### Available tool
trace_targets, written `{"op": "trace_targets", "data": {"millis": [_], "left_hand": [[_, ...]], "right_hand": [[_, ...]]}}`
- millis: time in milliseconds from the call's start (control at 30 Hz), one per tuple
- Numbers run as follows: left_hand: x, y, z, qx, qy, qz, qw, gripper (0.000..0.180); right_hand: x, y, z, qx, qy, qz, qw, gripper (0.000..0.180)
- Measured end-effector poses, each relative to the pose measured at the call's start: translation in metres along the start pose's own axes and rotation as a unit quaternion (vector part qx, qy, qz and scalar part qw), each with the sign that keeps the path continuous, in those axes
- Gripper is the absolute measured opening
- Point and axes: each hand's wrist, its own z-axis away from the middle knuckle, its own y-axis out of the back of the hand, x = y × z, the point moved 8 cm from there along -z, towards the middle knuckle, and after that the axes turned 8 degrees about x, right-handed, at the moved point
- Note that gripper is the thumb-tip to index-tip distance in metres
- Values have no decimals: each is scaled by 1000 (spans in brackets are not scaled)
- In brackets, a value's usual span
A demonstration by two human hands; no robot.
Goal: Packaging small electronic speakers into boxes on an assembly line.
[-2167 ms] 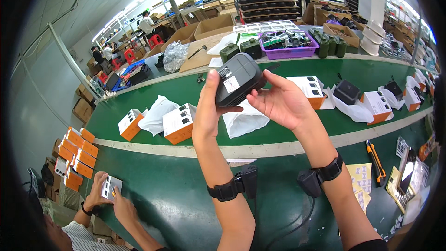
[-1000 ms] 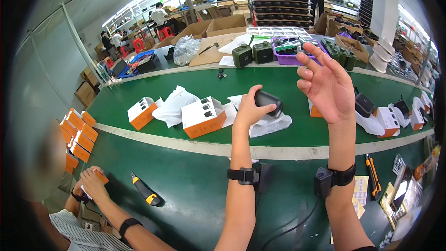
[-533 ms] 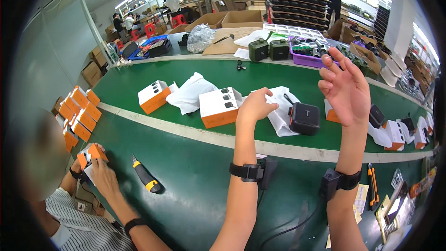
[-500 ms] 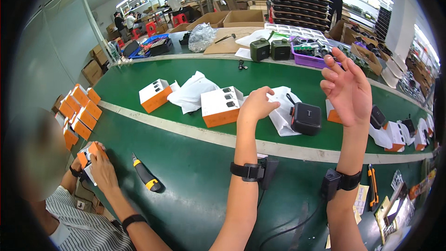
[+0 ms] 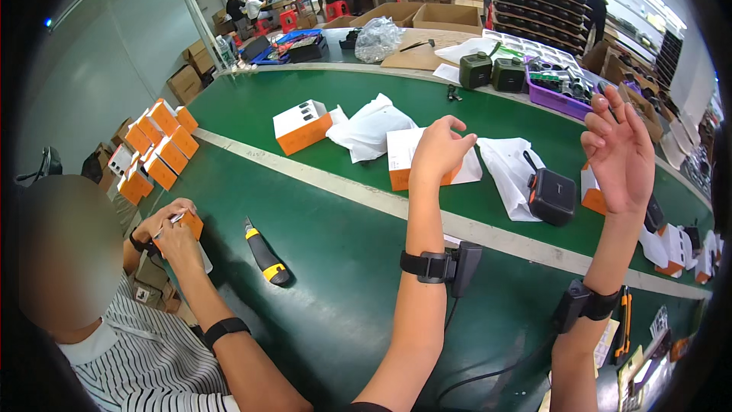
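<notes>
So the white-and-orange box [image 5: 401,154] sits near the middle of the far bench [image 5: 244,101], close to its pale near edge [image 5: 347,187], long side running roughly along that edge as far as I can tell. The left hand [image 5: 442,150] is right over its right end and hides a good chunk of it, so that's the nearer hand by a lot. Fingers are loosely curled, half open, no sign of anything gripped; can't tell if they're touching the cardboard. The chunky black speaker [image 5: 553,197] is off to the right of those fingers and closer to the pale edge, strap loop poking up, with a crumpled white bag [image 5: 507,172] in between. The right hand [image 5: 621,159] hangs palm-up-ish beyond the speaker, fingers spread and half bent, seemingly nothing in it, and it partly blocks another orange box [image 5: 593,191]. Left of the first box there's a second white bag [image 5: 371,127], then one more box [image 5: 303,128]. A black-and-yellow knife [image 5: 265,254] lies on the near bench [image 5: 335,305], and a co-worker's hands [image 5: 175,240] are holding a small box at its left edge.
</notes>
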Motion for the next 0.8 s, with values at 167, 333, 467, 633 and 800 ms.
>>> {"op": "trace_targets", "data": {"millis": [167,333,467,633,800], "left_hand": [[-6,22,-4,109,23,255,961,27],[-53,80,6,427,47,224,875,33],[-84,105,43,644,140,61,750,47],[-122,82,4,432,142,377,807,50],[-105,43,-10,272,199,284,897,39]], "right_hand": [[-1,6,-1,3,0,2,1000,35],[1,5,-2,13,1,-1,1000,37],[2,7,-2,30,-1,0,1000,37],[7,4,-3,36,-4,-1,999,35],[9,4,-3,51,-10,-3,999,29]]}}
